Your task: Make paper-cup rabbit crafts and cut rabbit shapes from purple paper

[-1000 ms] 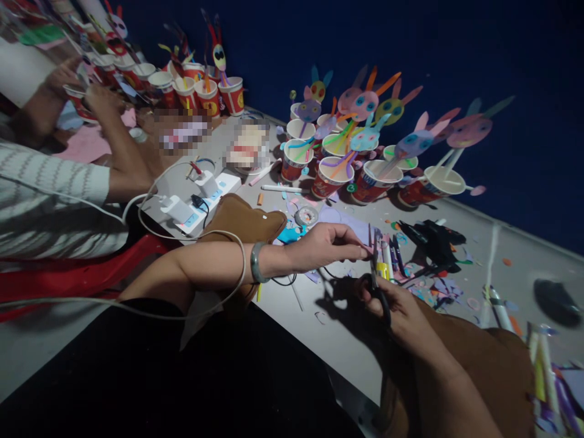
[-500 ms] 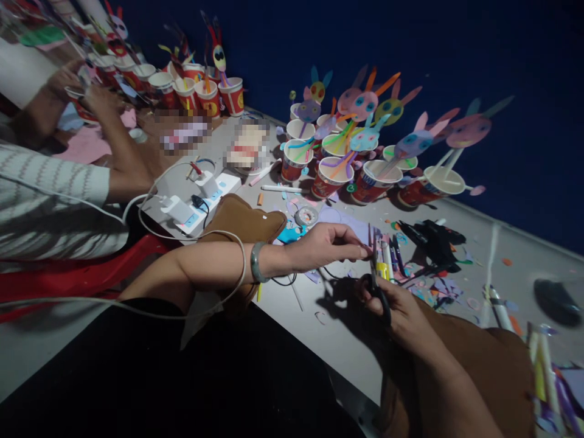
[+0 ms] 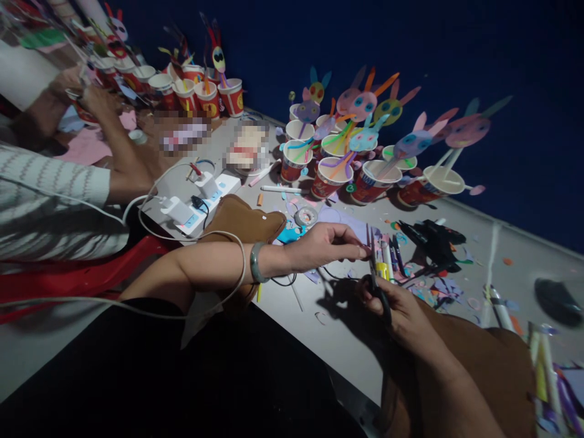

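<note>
My right hand is closed around the black handles of a pair of scissors, whose blades point up and away from me. My left hand, with a bangle on its wrist, is pinched right beside the blades. Whatever lies between its fingertips is too small and dark to name. Below both hands the table carries their shadow. Behind the blades lie several pens and coloured paper scraps.
Paper cups with paper rabbit-like figures line the back. A white power strip and a loose cable lie left, the cable crossing my left forearm. Another person's hands work at far left. A roll of tape sits mid-table.
The scissor blades stand slightly further apart than before. Both my hands keep nearly the same place.
</note>
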Demonstrator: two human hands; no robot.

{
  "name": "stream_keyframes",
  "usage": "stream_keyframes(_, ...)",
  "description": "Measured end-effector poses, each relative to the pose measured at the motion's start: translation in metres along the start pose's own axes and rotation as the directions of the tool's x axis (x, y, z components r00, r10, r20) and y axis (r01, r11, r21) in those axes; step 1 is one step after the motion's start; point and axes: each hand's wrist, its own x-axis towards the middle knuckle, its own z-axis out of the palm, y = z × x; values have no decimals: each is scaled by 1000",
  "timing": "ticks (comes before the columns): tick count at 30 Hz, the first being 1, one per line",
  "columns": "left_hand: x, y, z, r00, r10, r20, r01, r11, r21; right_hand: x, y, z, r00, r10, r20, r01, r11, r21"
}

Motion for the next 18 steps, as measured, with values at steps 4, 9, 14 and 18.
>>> stream_keyframes(4, 0, 0, 0, 1000, 3, 8, -3, 1000, 3, -1, -1, 0, 1000, 21, -6, -21, 1000, -9)
stream_keyframes(9, 0, 1, 0, 1000, 6, 0, -6, 1000, -2, -2, 2, -1, 1000, 20, -2, -20, 1000, -20)
stream_keyframes(14, 0, 2, 1, 1000, -3, -15, 2, 999, -36, -1, -1, -1, 999, 31, -9, -32, 999, -33)
stream_keyframes(18, 0, 3, 1, 1000, -6, -20, 5, 999, -44, -1, -5, -1, 1000, 30, -1, -30, 999, -22)
